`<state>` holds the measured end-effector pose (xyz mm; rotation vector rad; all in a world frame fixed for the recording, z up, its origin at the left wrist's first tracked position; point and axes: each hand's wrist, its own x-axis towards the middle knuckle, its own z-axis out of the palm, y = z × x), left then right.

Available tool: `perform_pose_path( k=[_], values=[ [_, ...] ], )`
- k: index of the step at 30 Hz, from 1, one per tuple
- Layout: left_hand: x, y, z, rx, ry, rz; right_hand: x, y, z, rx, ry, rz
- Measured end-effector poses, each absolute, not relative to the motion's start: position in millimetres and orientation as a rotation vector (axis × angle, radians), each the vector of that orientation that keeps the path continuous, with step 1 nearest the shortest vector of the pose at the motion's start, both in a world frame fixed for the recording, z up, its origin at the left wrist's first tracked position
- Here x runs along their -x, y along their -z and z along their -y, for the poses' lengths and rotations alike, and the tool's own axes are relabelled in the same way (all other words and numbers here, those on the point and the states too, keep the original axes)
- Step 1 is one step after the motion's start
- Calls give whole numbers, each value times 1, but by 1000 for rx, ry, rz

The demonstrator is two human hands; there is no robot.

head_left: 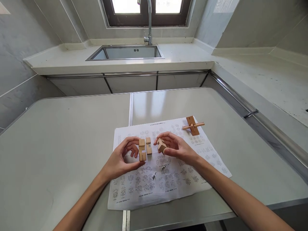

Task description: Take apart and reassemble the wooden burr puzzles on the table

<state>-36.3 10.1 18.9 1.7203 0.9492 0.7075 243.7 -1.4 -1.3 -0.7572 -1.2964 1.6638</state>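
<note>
Clearly, only the head view is offered, and it looks down on a pale table (60, 144) with a printed diagram sheet (168, 179) spread at its near middle.

Above the sheet's centre, two notched wooden puzzle pieces (144, 149) are pinched between thumb and curled fingers of the left hand (120, 158), which is partly closed round them from nine o'clock. Just beside them, at three o'clock, a third wooden block (161, 146) is gripped in the fingertips of the right hand (176, 147), likewise partly closed. The block and the paired pieces are held near each other but are not seen to touch.

These pieces are judged light, rigid and smooth; slipping is likelier than breaking. A hold on the flat outer faces seems best, so that the notches are left free. Whether the two left-hand pieces are already interlocked cannot be told.

At one o'clock from the hands, on the sheet's far corner, an assembled wooden cross puzzle (193, 125) with a dowel through it is lying well apart. Farther off at twelve o'clock, a steel sink (127, 53) and tap (149, 22) are set in the counter beneath a window (146, 8). Nothing is seen between the hands to obstruct them.
</note>
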Motion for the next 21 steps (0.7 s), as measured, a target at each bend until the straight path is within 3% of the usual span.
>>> perform_pose_path(
  k=[9, 16, 21],
  values=[
    [24, -18, 2, -1678, -685, -922, -233, 11, 11, 997, -1627, 1283],
    [22, -18, 5, -1671, -663, -973, -232, 7, 13, 887, -1776, 1197],
    [19, -19, 5, -1659, -667, -985, -226, 3, 19, 802, -1613, 1396]
  ],
)
